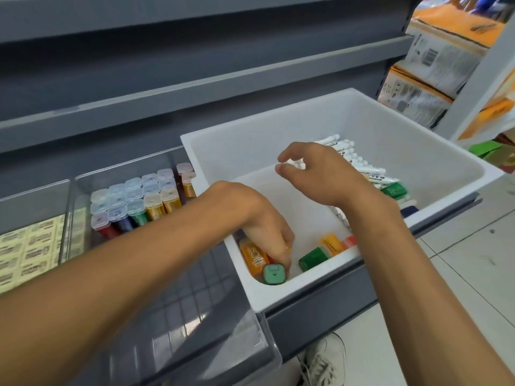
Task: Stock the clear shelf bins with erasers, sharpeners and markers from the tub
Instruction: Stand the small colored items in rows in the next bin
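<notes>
White plastic is most of my view: the tub sits on the grey shelf, and both hands are over it. My left hand reaches down into the tub's near-left corner, fingers curled steeply. Its fingertips are against a green sharpener that stands on end with its square end facing me. An orange sharpener with a rabbit outline lies just left of it, partly under the hand. I cannot tell whether the fingers have actually closed on the green one or only rest against it.

My right hand hovers higher, over the middle of the tub, released, with loosely bent fingers, thumb and forefinger apart and nothing between them. The white markers are heaped along the tub's right side, just behind and under that hand. Two more sharpeners, a second green one and a second orange one, lie on the tub floor by the near wall, between my two forearms.

Left of the tub, a clear bin holds upright sharpeners in rows with clear caps. The bin further left holds flat, pale yellow erasers. Another clear bin sits nearest me, under my left forearm.
</notes>
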Demonstrator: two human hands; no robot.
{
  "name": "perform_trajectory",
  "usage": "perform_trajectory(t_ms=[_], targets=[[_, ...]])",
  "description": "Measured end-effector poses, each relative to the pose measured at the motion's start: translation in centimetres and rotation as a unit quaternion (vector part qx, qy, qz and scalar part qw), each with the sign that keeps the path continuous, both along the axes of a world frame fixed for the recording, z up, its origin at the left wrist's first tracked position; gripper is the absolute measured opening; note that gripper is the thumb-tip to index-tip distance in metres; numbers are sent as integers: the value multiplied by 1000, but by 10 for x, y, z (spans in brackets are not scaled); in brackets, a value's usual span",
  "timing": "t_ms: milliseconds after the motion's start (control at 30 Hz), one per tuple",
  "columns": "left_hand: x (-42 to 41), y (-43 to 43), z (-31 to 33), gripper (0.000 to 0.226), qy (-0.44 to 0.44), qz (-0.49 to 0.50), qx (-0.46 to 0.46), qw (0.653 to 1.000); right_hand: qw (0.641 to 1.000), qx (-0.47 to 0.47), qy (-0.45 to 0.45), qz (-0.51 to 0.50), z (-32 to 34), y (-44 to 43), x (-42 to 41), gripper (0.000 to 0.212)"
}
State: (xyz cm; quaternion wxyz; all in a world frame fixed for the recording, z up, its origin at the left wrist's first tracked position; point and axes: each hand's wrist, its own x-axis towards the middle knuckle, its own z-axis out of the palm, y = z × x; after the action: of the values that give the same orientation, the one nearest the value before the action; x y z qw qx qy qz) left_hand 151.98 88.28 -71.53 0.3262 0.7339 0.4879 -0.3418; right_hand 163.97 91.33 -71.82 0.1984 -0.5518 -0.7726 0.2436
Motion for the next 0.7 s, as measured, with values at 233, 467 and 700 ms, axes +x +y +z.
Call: perform_trajectory(t_ms=[233, 467, 700], targets=[[-2, -5, 7, 33, -38, 23, -41, 998, 1000, -17, 27, 2, -2, 4, 2, 27], [-1, 0, 13, 14, -80, 20, -81, 993, 999, -22, 47, 6, -2, 6, 1, 25], [-2, 0, 1, 19, -90, -5, -17, 996, 997, -32, 71, 3, 0, 7, 0, 23]])
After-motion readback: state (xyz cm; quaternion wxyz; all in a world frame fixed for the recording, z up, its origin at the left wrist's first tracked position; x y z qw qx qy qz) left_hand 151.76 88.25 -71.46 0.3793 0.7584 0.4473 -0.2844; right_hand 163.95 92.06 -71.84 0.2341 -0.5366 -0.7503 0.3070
